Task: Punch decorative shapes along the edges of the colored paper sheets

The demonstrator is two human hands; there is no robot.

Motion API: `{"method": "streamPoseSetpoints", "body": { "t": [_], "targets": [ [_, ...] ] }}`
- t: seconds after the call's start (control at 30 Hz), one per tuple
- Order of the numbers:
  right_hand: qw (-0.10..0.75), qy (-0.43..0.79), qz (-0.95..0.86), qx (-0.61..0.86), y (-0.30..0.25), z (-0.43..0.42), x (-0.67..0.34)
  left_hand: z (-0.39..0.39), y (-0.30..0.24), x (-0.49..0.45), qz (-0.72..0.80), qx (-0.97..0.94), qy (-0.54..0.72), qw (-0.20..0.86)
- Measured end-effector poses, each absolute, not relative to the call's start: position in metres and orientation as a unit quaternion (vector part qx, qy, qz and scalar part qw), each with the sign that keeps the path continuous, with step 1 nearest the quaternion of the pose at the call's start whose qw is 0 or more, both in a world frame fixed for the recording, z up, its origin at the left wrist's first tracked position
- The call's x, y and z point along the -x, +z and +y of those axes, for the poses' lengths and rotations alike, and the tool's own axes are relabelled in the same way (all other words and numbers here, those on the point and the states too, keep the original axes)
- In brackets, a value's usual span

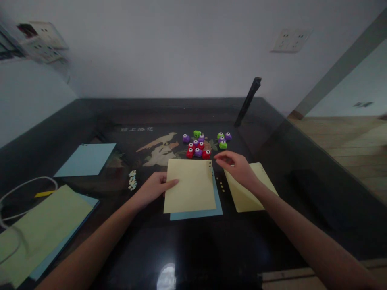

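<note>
The only writing I can make out from here is a short row of pale Chinese characters [136, 129] set into the dark glossy worktop [193, 249]. It sits towards the far edge, left of the middle, just above the pale bird picture [160, 147] inlaid there. The second character looks like 上. The others are too blurred to read.

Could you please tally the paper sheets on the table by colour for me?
Yellow sheets: 3
Blue sheets: 3
Total: 6
</note>
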State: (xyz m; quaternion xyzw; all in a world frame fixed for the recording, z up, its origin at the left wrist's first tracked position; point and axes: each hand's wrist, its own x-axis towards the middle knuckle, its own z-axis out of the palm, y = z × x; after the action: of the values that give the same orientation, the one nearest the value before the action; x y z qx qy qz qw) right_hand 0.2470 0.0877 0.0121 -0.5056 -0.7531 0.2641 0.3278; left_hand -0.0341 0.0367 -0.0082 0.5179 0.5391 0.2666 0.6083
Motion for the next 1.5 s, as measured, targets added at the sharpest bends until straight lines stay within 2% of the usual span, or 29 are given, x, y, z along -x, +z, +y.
{"method": "streamPoseSetpoints", "body": {
  "t": [0.1,0.2,0.5,0.77,0.87,1.03,1.23,1.5],
  "targets": [
    [0.264,0.131,-0.818,0.495,0.01,0.11,-0.226,0.036,-0.011,0.034,0.534,-0.522,0.272,0.606],
    [0.235,0.083,-0.829,0.501,0.004,0.131,-0.205,0.036,-0.014,0.034,0.534,-0.541,0.26,0.596],
    [0.194,0.034,-0.834,0.516,-0.012,0.145,-0.183,0.036,-0.011,0.033,0.533,-0.544,0.257,0.595],
    [0.248,0.057,-0.819,0.515,-0.001,0.144,-0.192,0.039,-0.016,0.036,0.537,-0.541,0.253,0.596],
    [0.286,0.096,-0.807,0.507,0.01,0.13,-0.214,0.038,-0.014,0.036,0.534,-0.535,0.26,0.601],
    [0.397,0.325,-0.698,0.499,0.02,0.083,-0.254,0.036,-0.007,0.034,0.543,-0.523,0.276,0.597],
    [0.365,0.521,-0.573,0.517,0.012,0.041,-0.271,0.039,0.003,0.039,0.594,-0.486,0.315,0.558],
    [0.388,0.627,-0.487,0.469,0.008,0.034,-0.271,0.03,0.003,0.027,0.573,-0.447,0.296,0.62]
  ]
}}
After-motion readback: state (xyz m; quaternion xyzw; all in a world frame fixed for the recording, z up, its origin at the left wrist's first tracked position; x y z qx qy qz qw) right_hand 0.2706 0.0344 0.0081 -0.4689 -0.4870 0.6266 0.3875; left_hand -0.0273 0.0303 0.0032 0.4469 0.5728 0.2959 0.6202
